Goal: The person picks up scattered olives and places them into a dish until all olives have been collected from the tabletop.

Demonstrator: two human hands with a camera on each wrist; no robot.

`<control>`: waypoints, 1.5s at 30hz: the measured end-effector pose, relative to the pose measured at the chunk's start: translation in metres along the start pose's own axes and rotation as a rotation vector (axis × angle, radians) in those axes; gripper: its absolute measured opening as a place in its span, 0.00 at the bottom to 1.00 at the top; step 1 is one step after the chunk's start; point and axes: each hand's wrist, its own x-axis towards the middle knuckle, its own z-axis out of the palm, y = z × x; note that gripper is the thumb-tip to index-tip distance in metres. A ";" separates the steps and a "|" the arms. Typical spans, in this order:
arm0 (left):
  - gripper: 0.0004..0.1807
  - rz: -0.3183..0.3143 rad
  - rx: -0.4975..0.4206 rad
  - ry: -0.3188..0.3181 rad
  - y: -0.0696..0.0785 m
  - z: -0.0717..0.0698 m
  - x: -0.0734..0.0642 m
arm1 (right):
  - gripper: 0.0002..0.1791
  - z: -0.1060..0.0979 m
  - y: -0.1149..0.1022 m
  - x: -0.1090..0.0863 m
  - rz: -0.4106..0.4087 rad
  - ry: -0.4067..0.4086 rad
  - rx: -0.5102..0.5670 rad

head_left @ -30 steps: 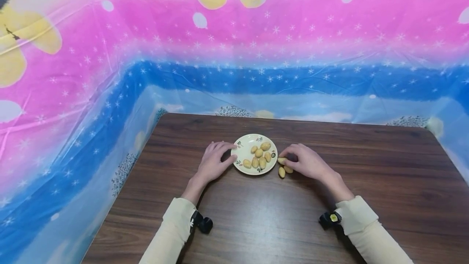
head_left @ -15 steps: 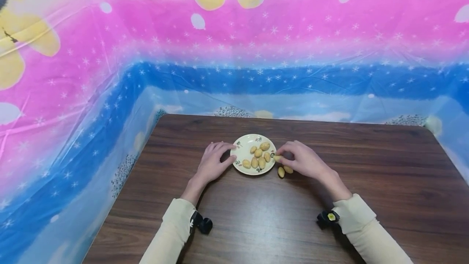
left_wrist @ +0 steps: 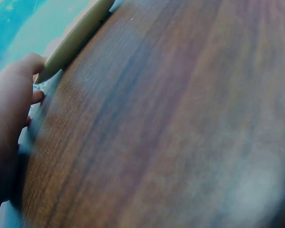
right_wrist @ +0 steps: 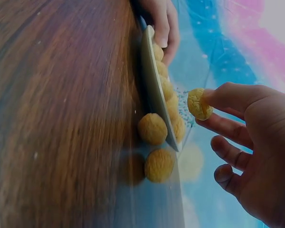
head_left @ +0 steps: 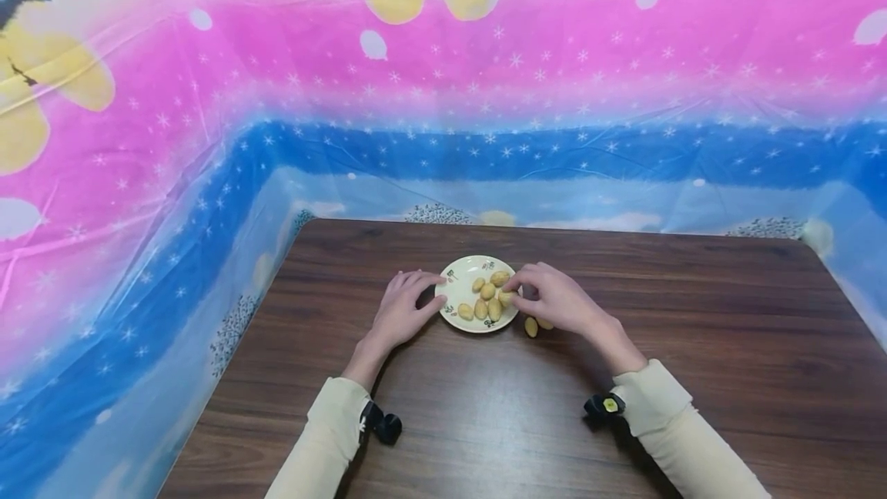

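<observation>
A round white plate (head_left: 466,268) with small printed motifs bears several small, oval, yellow-brown pieces (head_left: 481,308). My left hand (head_left: 405,305) holds the plate's left rim between thumb and index finger; in the left wrist view the thumb (left_wrist: 33,61) sits at the rim. My right hand (head_left: 557,300) is over the plate's right side. It pinches one yellow-brown oval piece (right_wrist: 197,104) with a rough, wrinkled skin between thumb and fingers, raised above the rim in the right wrist view. Two more oval pieces (right_wrist: 152,128) lie on the table just off the plate's right edge.
The brown wood-grain table (head_left: 457,414) reaches back to a pink and blue patterned cloth (head_left: 443,83) hung behind and on the left. Small black cameras (head_left: 386,428) are strapped at both wrists, by the pale cuffs.
My right hand has lifted one oval piece off the table at the plate's right and carried it left over the rim. My left hand has stayed at the plate.
</observation>
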 end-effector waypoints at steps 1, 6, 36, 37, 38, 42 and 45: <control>0.23 0.000 0.000 0.000 0.000 0.000 0.000 | 0.10 0.000 -0.001 0.001 -0.008 0.000 -0.002; 0.22 0.000 0.000 0.000 0.001 -0.001 0.000 | 0.10 0.003 -0.005 0.009 -0.043 0.000 0.001; 0.22 0.009 0.026 -0.001 -0.003 0.002 0.001 | 0.08 0.039 -0.016 0.056 -0.083 -0.064 0.013; 0.22 0.008 0.025 -0.003 -0.002 0.002 0.001 | 0.08 0.041 -0.017 0.056 -0.082 -0.064 0.009; 0.22 0.008 0.023 -0.004 -0.002 0.001 0.000 | 0.08 0.041 -0.017 0.057 -0.081 -0.064 0.006; 0.22 0.002 0.014 -0.004 -0.001 0.001 0.000 | 0.08 0.042 -0.020 0.057 -0.066 -0.060 -0.005; 0.21 0.004 0.013 0.003 -0.001 0.001 0.000 | 0.08 0.039 -0.022 0.055 -0.061 -0.059 -0.016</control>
